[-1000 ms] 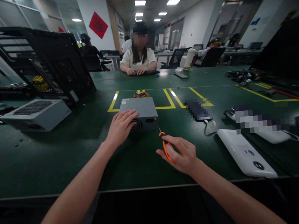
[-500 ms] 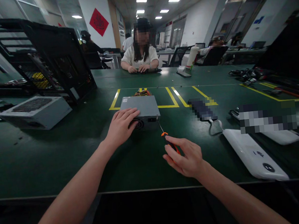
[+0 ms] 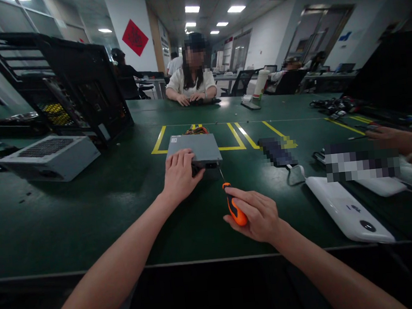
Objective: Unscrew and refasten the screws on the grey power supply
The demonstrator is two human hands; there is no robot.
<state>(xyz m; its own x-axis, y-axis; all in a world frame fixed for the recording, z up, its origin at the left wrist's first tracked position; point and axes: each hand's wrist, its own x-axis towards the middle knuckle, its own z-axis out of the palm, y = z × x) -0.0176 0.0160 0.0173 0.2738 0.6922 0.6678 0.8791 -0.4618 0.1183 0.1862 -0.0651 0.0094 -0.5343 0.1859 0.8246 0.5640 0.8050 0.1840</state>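
Note:
A grey metal power supply box (image 3: 200,148) lies on the green table (image 3: 87,205) inside yellow floor-tape lines, with coloured wires at its far end. My left hand (image 3: 181,175) grips its near left corner, fingers on top and thumb against the front face. My right hand (image 3: 257,215) is closed round the orange and black handle of a screwdriver (image 3: 233,205). The thin shaft points up and away, its tip at the lower right corner of the box's front face.
A second grey power supply (image 3: 49,157) and a black open computer case (image 3: 71,85) stand at the left. White devices (image 3: 346,209) and cables lie at the right, where another person's hand (image 3: 394,139) reaches in. A person sits across the table (image 3: 193,80).
My left hand has shifted right along the box's front, thumb now on its face. My right hand has closed more firmly round the handle. Another person's hand has come into view at the right.

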